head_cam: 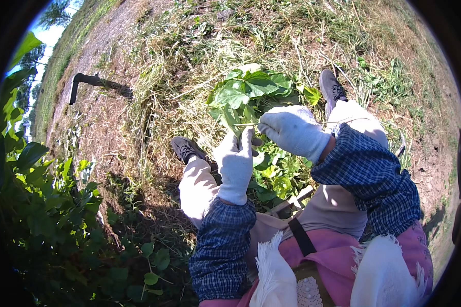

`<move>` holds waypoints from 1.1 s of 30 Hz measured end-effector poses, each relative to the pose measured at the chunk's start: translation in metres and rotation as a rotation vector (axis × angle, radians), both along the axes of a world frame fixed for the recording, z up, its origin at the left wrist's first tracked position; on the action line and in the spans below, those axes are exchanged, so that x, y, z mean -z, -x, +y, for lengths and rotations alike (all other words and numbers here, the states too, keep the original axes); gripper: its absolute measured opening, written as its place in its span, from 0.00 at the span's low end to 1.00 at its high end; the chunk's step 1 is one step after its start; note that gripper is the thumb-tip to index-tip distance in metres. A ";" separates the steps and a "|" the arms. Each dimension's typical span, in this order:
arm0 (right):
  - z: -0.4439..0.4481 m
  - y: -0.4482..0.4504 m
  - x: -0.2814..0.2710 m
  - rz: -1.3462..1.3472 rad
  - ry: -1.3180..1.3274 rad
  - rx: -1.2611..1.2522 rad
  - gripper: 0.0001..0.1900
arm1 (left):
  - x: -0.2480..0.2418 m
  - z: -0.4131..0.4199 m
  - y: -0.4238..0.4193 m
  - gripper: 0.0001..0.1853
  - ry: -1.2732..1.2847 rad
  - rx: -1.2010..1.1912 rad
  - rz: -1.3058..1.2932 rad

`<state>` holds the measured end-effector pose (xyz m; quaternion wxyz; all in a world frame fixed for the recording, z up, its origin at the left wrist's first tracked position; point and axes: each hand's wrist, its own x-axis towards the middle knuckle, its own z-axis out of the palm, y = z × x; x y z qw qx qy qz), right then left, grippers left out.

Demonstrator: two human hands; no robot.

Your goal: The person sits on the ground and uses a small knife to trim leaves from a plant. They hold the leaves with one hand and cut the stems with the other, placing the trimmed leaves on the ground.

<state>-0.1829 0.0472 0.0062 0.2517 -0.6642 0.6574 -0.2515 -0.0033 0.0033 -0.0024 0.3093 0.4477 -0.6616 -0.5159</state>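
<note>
My left hand (234, 165), in a white knit glove, grips the stem end of a bundle of broad green leaves (236, 96) at the centre of the view. The leaves fan out beyond the fingertips over the grass. Just right of it, my right hand (292, 130), gloved alike, is closed on a thin pale stalk (246, 124). One end of this stalk crosses the base of the leaves; the other runs out to the right behind the hand. The fingertips of both hands are close together, and the palms are hidden.
Cut grass and dry stems (169, 92) cover the ground between and around the shoes. A dark bent pipe (88, 80) stands at the left. Leafy plants (42, 199) fill the lower left, and more green leaves (280, 172) lie between the legs beside a wooden piece (301, 195).
</note>
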 end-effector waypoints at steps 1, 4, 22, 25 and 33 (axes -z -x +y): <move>0.000 0.000 -0.003 0.017 0.009 -0.001 0.10 | 0.000 0.000 -0.001 0.11 0.064 0.024 -0.067; 0.000 0.005 -0.002 0.020 0.026 0.010 0.10 | 0.012 0.002 0.000 0.11 0.152 0.095 -0.116; -0.002 0.030 -0.009 -0.040 0.022 0.095 0.15 | -0.016 -0.003 0.000 0.11 -0.265 -0.052 0.183; 0.004 0.023 -0.014 0.029 0.082 -0.029 0.16 | -0.019 -0.004 0.000 0.12 -0.248 -0.071 0.148; 0.006 0.018 -0.019 0.018 0.008 -0.040 0.13 | -0.011 -0.001 -0.003 0.12 -0.144 -0.044 0.089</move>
